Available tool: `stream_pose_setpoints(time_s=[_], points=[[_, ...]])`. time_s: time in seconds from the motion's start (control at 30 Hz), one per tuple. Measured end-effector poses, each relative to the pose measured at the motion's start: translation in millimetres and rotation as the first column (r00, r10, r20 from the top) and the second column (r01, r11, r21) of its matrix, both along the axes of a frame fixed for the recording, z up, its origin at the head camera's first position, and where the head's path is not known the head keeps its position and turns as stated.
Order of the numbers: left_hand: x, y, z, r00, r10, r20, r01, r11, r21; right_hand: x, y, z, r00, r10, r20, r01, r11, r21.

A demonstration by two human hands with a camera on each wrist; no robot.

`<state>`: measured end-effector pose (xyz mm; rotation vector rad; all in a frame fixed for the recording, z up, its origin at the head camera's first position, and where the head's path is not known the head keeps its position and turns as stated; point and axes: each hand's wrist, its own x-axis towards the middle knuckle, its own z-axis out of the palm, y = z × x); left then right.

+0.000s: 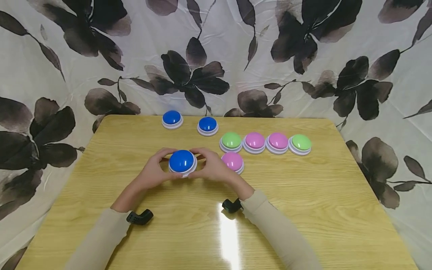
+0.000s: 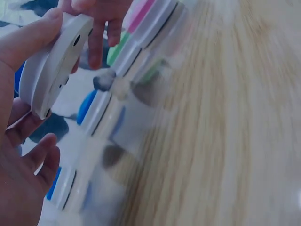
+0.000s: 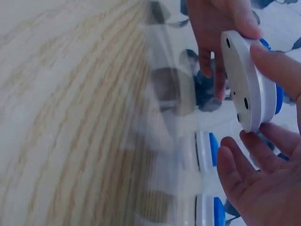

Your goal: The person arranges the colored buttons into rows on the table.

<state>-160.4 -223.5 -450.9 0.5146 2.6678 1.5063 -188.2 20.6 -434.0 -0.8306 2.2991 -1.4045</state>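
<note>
Between both hands, a round push button (image 1: 181,161) with a blue dome and white base is held up off the table. My left hand (image 1: 153,170) grips its left side by the rim, and my right hand (image 1: 213,165) grips the right side. Both wrist views show the flat white underside of the button (image 2: 59,66) with small dark feet or holes, tilted and apart from the tabletop. Just right of my right hand sits a pink button (image 1: 233,161), partly behind the wrist in the head view.
Two blue buttons (image 1: 171,118) stand near the table's back edge. To their right, a row holds a green button (image 1: 231,141), two pink buttons (image 1: 255,141) and another green button (image 1: 301,143). The wooden table (image 1: 303,210) meets a flowered cloth (image 1: 236,75) behind.
</note>
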Motion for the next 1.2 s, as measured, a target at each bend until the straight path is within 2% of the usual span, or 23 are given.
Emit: stream_pose_setpoints(time_s=[0.17,0.4,0.6,0.77,0.97,1.07,1.2], points=[[-4.5,14.5,1.9,1.0,-0.024,-0.02,0.024,1.0,0.011,-2.8,9.1,-0.6,0.998,-0.045,-0.049,0.045,0.999,0.0],[-7.6,30.9,11.5,0.999,-0.037,-0.007,0.037,0.999,0.034,-9.4,22.7,0.9,0.994,-0.079,-0.08,0.073,0.994,-0.083],[-7.5,36.9,15.4,0.996,-0.092,-0.008,0.092,0.996,-0.019,-7.2,34.2,-1.8,0.992,-0.089,-0.084,0.077,0.988,-0.133],[-10.1,51.6,17.2,0.994,-0.113,-0.009,0.113,0.994,-0.01,-3.3,52.8,0.1,0.989,-0.105,-0.104,0.091,0.987,-0.131],[-20.1,79.4,19.9,0.991,-0.135,0.013,0.135,0.991,0.026,-0.9,81.6,8.2,0.985,-0.146,-0.087,0.135,0.983,-0.122],[-23.3,91.9,20.6,0.988,-0.154,0.026,0.154,0.988,0.012,1.0,94.1,12.0,0.985,-0.156,-0.08,0.148,0.984,-0.096],[-25.6,104.9,22.8,0.988,-0.148,0.047,0.149,0.988,-0.035,5.1,105.8,18.2,0.985,-0.163,-0.063,0.159,0.985,-0.061]])
